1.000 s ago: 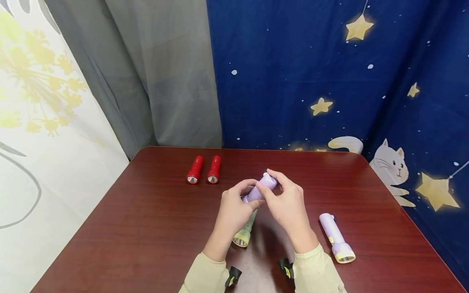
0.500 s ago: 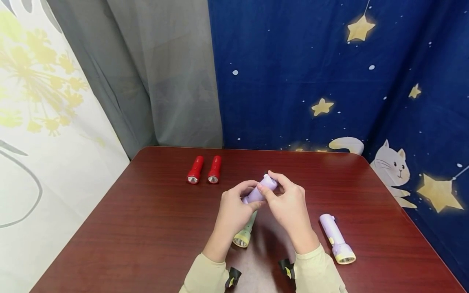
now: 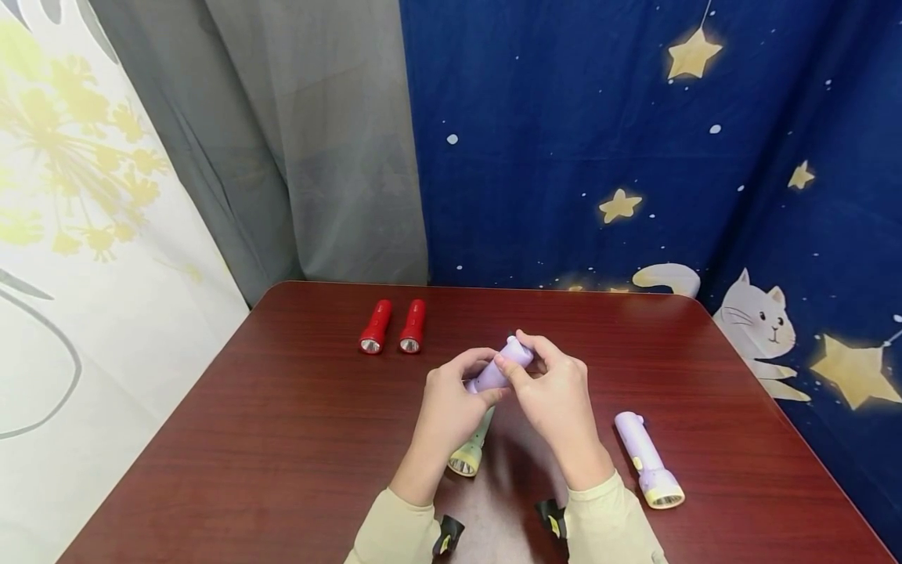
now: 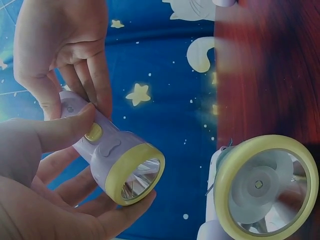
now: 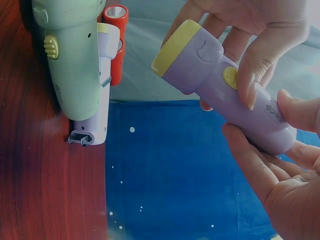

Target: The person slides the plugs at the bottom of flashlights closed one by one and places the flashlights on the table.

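Note:
Both hands hold a lavender flashlight (image 3: 502, 368) above the table, its yellow-rimmed head to the lower left in the head view. My left hand (image 3: 452, 399) grips the head end, and its thumb (image 4: 75, 129) lies by the yellow switch (image 4: 94, 132). At the tail, my right hand (image 3: 561, 392) pinches the flashlight between thumb and fingers. The lens (image 4: 142, 179) shows no light. Below the hands lies a pale green flashlight (image 3: 470, 450), partly hidden by the left hand. Beside it in the right wrist view is another lavender flashlight (image 5: 104, 65), mostly covered by the green one.
Two red flashlights (image 3: 376, 327) lie side by side toward the back left of the dark red table (image 3: 282, 439). A further lavender flashlight (image 3: 647, 460) rests to the right of the right forearm. A grey curtain (image 3: 338, 141) and a blue starry curtain (image 3: 550, 117) hang behind the table.

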Motion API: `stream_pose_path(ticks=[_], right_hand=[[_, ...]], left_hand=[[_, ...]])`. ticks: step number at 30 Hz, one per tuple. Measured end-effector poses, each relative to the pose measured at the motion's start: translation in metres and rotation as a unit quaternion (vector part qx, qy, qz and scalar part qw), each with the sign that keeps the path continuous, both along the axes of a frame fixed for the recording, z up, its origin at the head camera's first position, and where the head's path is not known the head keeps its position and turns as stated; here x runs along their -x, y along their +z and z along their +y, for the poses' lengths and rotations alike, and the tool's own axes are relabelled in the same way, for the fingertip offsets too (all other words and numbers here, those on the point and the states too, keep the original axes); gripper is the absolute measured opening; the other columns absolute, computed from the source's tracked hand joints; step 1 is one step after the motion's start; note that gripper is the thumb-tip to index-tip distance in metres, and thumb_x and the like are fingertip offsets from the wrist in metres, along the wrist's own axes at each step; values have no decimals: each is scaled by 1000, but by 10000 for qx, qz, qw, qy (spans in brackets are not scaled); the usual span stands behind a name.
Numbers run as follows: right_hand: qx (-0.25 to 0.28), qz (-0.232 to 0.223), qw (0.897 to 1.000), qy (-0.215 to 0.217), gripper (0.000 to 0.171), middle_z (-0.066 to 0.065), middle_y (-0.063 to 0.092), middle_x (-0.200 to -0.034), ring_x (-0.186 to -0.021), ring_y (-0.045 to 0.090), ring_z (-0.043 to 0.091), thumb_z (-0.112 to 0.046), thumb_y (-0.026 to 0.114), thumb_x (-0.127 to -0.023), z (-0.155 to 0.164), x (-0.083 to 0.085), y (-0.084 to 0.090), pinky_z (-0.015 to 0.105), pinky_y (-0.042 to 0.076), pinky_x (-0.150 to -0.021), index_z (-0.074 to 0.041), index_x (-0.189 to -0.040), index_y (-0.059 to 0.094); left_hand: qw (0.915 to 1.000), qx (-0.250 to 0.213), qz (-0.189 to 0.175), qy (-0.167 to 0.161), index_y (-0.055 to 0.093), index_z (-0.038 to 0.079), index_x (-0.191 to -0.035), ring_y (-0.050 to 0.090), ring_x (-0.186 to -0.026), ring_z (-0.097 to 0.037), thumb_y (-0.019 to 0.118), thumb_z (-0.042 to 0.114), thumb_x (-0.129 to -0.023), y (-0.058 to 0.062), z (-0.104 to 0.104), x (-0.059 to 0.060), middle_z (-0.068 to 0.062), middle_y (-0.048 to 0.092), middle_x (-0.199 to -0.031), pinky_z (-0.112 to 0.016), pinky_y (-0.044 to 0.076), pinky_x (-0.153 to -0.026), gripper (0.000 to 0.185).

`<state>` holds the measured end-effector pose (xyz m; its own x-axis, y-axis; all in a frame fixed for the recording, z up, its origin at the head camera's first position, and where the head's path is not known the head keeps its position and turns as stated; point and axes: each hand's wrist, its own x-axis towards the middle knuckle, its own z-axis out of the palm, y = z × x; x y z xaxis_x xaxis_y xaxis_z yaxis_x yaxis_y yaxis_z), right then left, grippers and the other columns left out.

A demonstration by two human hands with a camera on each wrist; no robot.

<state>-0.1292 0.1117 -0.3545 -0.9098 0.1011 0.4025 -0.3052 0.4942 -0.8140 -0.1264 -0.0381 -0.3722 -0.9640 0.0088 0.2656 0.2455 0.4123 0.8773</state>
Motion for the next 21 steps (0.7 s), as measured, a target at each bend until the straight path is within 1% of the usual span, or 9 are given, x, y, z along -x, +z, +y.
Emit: stream_pose_path(ticks=[4, 7, 21], right_hand=[[45, 16, 10000, 1, 42, 19, 81, -114, -94, 82, 26, -18, 88, -89, 0, 0, 0, 37, 67, -78, -4, -126, 76], [65, 36, 10000, -2, 41, 19, 80, -115, -95, 82, 27, -18, 88, -88, 0, -1, 0, 39, 67, -80, -4, -125, 77], [124, 90, 9999, -53, 36, 18, 81, -115, -95, 82, 27, -18, 89, -88, 0, -2, -2, 39, 67, -80, -4, -120, 77]], left_hand=[[10000, -8, -55, 8, 78, 20, -118, 73, -99, -22, 90, 12, -83, 0, 0, -1, -4, 83, -111, -45, 63, -90, 38], [9999, -32, -95, 5, 78, 21, -119, 73, -99, -21, 89, 12, -83, 1, 0, -2, -4, 83, -112, -44, 63, -91, 39], [9998, -73, -179, -61, 77, 21, -124, 74, -106, -24, 89, 14, -85, 1, 1, -4, -6, 81, -120, -48, 63, -96, 41]])
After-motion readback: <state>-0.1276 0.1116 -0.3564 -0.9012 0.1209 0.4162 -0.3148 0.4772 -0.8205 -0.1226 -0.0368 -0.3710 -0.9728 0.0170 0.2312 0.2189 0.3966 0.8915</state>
